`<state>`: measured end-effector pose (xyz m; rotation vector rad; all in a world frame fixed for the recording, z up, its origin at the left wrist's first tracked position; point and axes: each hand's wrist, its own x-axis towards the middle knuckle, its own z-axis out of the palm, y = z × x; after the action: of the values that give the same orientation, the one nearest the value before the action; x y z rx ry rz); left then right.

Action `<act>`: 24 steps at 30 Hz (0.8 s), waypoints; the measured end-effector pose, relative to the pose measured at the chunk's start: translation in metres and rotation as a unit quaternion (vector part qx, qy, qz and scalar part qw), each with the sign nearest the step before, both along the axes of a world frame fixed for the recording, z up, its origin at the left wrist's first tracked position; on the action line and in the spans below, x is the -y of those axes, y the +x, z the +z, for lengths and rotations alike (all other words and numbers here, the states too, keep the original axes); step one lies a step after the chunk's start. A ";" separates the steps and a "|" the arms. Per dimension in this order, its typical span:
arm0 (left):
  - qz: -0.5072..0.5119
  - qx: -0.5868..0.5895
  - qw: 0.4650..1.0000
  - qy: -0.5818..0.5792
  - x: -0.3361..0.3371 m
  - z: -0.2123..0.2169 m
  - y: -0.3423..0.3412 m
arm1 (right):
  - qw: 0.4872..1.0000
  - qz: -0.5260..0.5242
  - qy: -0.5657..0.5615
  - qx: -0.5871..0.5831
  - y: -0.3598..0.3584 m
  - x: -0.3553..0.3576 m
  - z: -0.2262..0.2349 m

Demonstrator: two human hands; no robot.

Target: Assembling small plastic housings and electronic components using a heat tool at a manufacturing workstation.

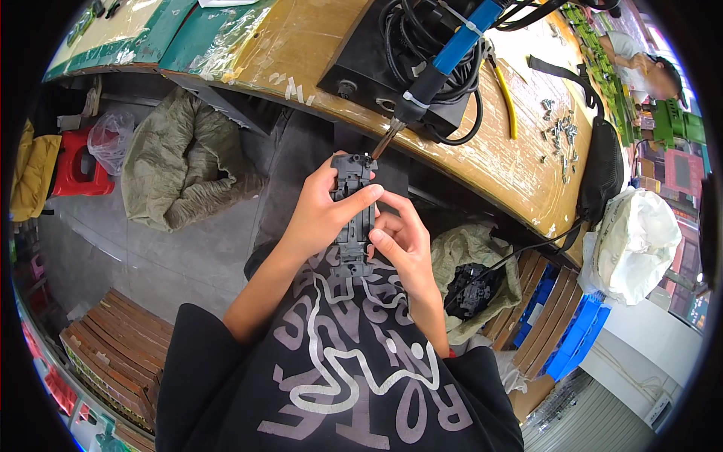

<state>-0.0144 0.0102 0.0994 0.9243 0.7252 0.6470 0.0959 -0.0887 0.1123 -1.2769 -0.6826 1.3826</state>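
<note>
A long black moulded plastic part (351,248) with slots and small raised details is held upright in front of my chest. My left hand (320,215) grips it from the left, thumb laid across its front. On the other side, my right hand (404,239) pinches its right edge with bent fingers. The part's upper end is beside the metal tip of a blue-handled soldering iron (452,53), which juts over the table edge. Whether tip and part touch, I cannot tell.
The wooden table (520,169) carries a black box (354,75) with coiled cables, yellow-handled pliers (506,102) and scattered screws (561,139). An open sack (482,260) of black parts stands at right, near a white bag (636,241). Left are a green sack (181,166) and a red stool (79,166).
</note>
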 end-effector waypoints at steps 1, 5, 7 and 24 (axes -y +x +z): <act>0.000 0.000 1.000 0.000 0.000 0.000 0.000 | 1.000 0.000 0.000 0.000 0.000 0.000 0.000; 0.002 0.007 1.000 -0.014 0.000 0.000 -0.001 | 1.000 0.004 0.004 -0.001 0.000 0.000 0.000; 0.003 0.009 1.000 -0.019 0.000 0.000 -0.001 | 1.000 0.005 0.007 -0.003 0.001 0.000 0.001; 0.053 -0.053 0.997 0.032 -0.005 -0.034 0.002 | 0.990 0.097 -0.106 -0.012 0.004 -0.006 -0.012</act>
<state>-0.0129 0.0153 0.0649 0.9900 0.8560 0.7220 0.0999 -0.0824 0.0999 -1.3845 -0.6702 1.6625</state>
